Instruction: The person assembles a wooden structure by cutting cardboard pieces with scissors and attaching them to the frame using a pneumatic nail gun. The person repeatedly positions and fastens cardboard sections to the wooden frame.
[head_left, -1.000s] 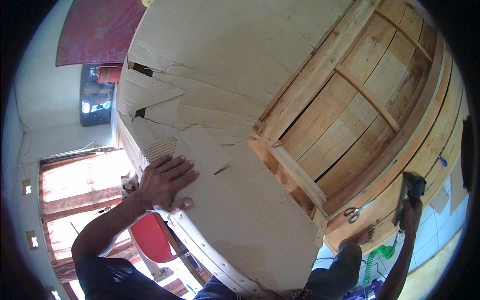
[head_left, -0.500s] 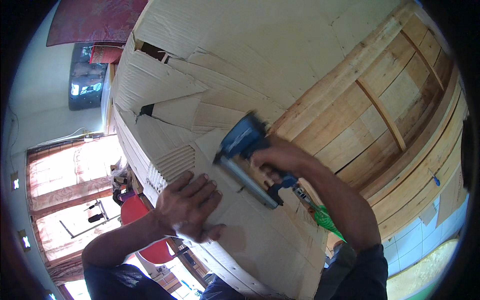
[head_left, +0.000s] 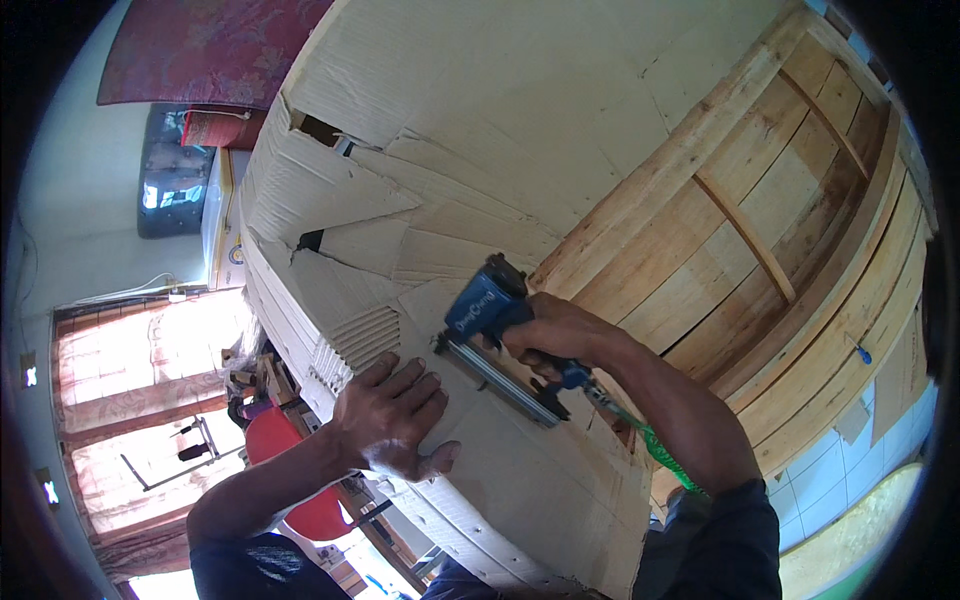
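My right hand (head_left: 555,340) is wrapped round the handle of a blue pneumatic staple gun (head_left: 485,305). The gun's long metal magazine lies along a sheet of corrugated cardboard (head_left: 500,480), its nose close to my left hand. A green coiled air hose (head_left: 665,455) runs from the handle back under my right forearm. My left hand (head_left: 395,415) presses on the cardboard near the frame's edge, fingers spread and holding nothing. Beside its fingertips is a ridged, exposed patch of corrugation (head_left: 365,340). Torn cardboard pieces overlap farther up, with dark gaps between them.
A wooden slatted frame (head_left: 740,230) with crossbars fills the right side. Behind my left arm stand a red chair (head_left: 275,440) and a curtained window (head_left: 140,380). A maroon patterned panel (head_left: 200,50) is at the upper left. A blue-handled tool (head_left: 863,355) rests at the frame's right edge.
The staple gun, blurred before, now appears sharp and slightly lower, with its nose against the cardboard. The view has shifted a little; my left hand remains flat on the cardboard.
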